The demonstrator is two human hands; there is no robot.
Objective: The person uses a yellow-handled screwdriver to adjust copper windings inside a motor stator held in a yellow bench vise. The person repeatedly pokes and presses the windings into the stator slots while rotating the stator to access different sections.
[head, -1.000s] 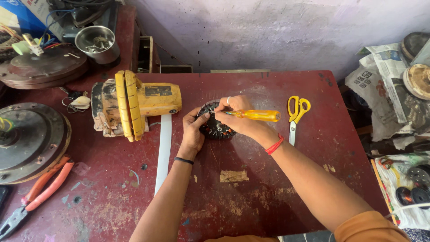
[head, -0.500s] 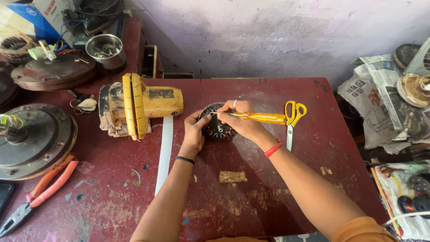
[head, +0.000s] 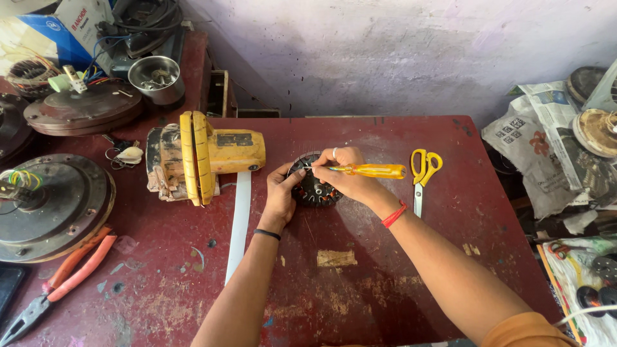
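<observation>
A round black motor stator (head: 313, 190) with copper windings lies on the red table (head: 360, 295) near its middle. My left hand (head: 281, 196) grips the stator's left edge. My right hand (head: 350, 175) holds a yellow-handled screwdriver (head: 373, 171) level over the stator, tip pointing left toward my left thumb. A red thread band circles my right wrist, a black band my left.
A yellow power tool (head: 205, 154) sits left of the stator, with a white strip (head: 239, 225) running down from it. Yellow scissors (head: 423, 173) lie to the right. Orange pliers (head: 61, 283) and round metal motor covers (head: 48, 205) are at left. Newspapers (head: 546, 148) pile up at right.
The view has shifted slightly. My hands stay on the stator, and the screwdriver remains level over it with small movements.
</observation>
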